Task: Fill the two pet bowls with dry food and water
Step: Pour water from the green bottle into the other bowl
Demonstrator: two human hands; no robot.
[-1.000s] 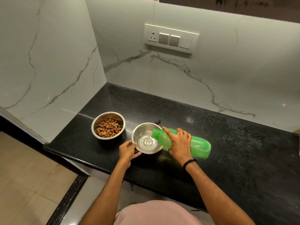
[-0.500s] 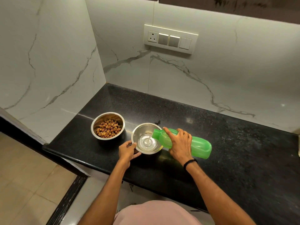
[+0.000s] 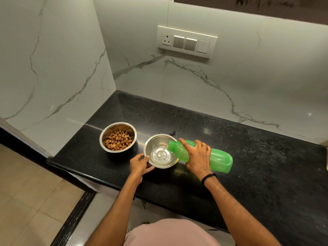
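- Black granite counter [image 3: 248, 157] in a marble-tiled corner, lower centre of frame.
- Right hand [image 3: 197, 157], fingers wrapped round the tipped green bottle [image 3: 220, 159], pours into the water bowl [image 3: 159, 139].
- Left hand [image 3: 140, 165] pinches that bowl's rim, apparently steadying it.
- Kibble bowl [image 3: 118, 137] sits just left, filled.

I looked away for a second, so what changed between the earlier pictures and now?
Nothing visibly moved. The right hand still grips the tilted green bottle over the water bowl, the left hand still holds its rim, and the bowl of dry food sits where it was.
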